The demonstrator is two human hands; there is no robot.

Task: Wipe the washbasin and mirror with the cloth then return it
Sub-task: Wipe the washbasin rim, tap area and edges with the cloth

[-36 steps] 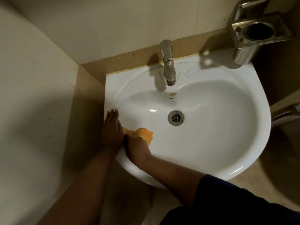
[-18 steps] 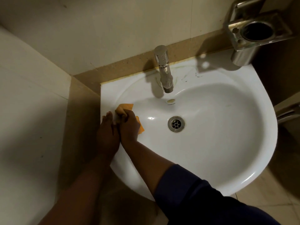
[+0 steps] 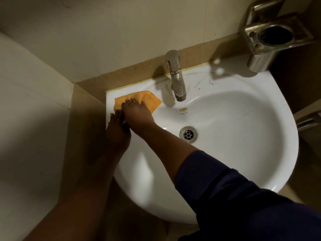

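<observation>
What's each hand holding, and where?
The right hand presses the orange cloth flat, over its near half; the left hand rests empty on the washbasin rim.

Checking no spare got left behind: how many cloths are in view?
1. The orange cloth lies on the back-left rim of the washbasin, left of the tap, under the right hand. Others may be hidden outside the view.

A white ceramic washbasin (image 3: 284, 136) sits in the tiled corner. At its ten o'clock corner the right hand (image 3: 137, 115) presses a crumpled orange cloth (image 3: 151, 100) flat on the ledge, fingers spread over it. The left hand (image 3: 118, 134) rests on the rim at nine o'clock, touching the right wrist. A chrome pillar tap (image 3: 176, 75) stands at twelve o'clock and a steel wall-mounted tumbler holder (image 3: 274, 35) at two.
</observation>
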